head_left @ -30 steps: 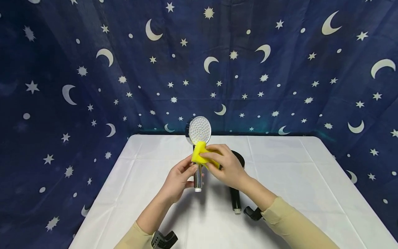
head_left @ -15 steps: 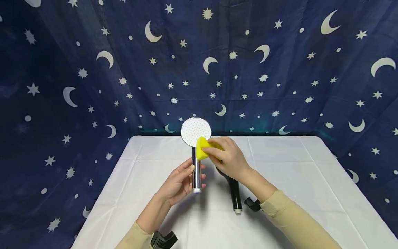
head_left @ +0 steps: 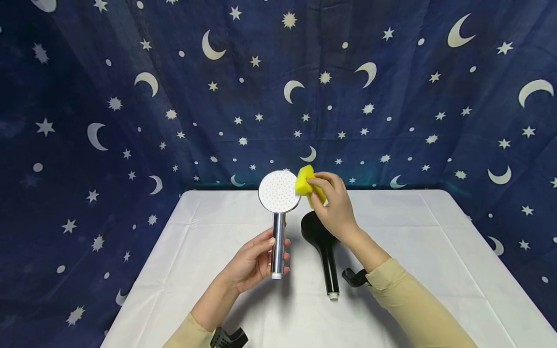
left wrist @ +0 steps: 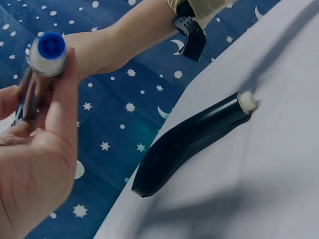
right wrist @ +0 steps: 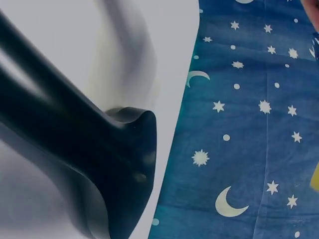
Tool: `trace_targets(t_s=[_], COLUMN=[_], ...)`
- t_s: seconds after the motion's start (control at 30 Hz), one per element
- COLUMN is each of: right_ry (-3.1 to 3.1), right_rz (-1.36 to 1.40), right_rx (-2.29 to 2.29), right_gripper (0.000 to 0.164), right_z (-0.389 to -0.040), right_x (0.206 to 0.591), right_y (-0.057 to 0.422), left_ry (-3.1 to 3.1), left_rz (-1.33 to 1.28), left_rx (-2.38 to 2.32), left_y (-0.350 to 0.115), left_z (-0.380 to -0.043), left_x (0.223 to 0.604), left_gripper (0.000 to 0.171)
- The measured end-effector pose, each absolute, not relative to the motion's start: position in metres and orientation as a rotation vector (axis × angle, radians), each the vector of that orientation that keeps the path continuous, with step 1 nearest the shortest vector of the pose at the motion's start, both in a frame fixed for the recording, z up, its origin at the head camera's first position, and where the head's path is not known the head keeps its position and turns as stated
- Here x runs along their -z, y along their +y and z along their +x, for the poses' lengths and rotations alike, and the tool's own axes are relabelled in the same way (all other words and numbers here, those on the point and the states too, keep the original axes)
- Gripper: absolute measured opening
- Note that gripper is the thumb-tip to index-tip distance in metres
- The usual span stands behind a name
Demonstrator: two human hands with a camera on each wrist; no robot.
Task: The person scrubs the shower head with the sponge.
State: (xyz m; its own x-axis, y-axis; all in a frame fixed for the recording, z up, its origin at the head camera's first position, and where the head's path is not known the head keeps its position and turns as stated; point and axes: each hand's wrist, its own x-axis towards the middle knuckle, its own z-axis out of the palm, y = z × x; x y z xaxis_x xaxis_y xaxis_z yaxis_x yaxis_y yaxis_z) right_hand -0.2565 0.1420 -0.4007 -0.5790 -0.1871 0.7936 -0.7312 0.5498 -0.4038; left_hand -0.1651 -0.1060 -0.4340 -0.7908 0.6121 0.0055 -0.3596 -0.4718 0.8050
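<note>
My left hand (head_left: 251, 261) grips the chrome handle of a hand shower head (head_left: 279, 191), held up above the table with its white, dotted face toward me. In the left wrist view, the threaded end (left wrist: 52, 46) of its handle shows a blue insert. My right hand (head_left: 336, 209) pinches a yellow sponge (head_left: 305, 181) right at the right rim of that face. Only a sliver of sponge (right wrist: 315, 179) reaches the right wrist view. A black shower head (head_left: 321, 239) lies below my right hand, its face hidden underneath.
A white cloth covers the table (head_left: 196, 270). Behind its far edge hangs a dark blue curtain (head_left: 261, 106) with moons and stars. Black wrist cameras sit on the left cuff (head_left: 228, 338) and the right cuff (head_left: 354, 277).
My right hand has moved the sponge up and right, from the handle's neck to the rim of the face. The chrome shower head has turned its face toward me; the black one is more exposed.
</note>
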Motion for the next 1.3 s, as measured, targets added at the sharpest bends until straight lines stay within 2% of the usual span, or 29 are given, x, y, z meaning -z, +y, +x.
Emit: trace_targets(t_s=[0.3, 0.57, 0.67, 0.8, 1.07, 1.3], right_ry=[-2.006, -2.004, -1.988, -1.958, -1.970, -1.926], right_rz=[0.800, 0.766, 0.767, 0.823, 0.974, 0.978], right_rx=[-1.208, -1.243, -1.246, -1.213, -0.912, -0.887], right_gripper=[0.035, 0.036, 0.037, 0.038, 0.032, 0.030], right_z=[-0.245, -0.235, -0.231, -0.226, -0.220, -0.229], right_x=[0.394, 0.397, 0.402, 0.412, 0.425, 0.398], right_y=[0.138, 0.135, 0.134, 0.129, 0.128, 0.133], left_ry=[1.426, 1.593, 1.639, 1.658, 1.644, 1.741], left_rz=[0.385, 0.393, 0.385, 0.351, 0.421, 0.455], left_rx=[-2.121, -2.152, -2.190, -2.249, -2.132, -1.957], left_y=[-0.109, -0.110, -0.109, -0.108, -0.111, -0.111], left_z=[-0.166, -0.167, -0.169, -0.171, -0.169, -0.166], left_x=[0.428, 0.423, 0.421, 0.421, 0.429, 0.431], left_gripper=[0.059, 0.052, 0.061, 0.073, 0.068, 0.073])
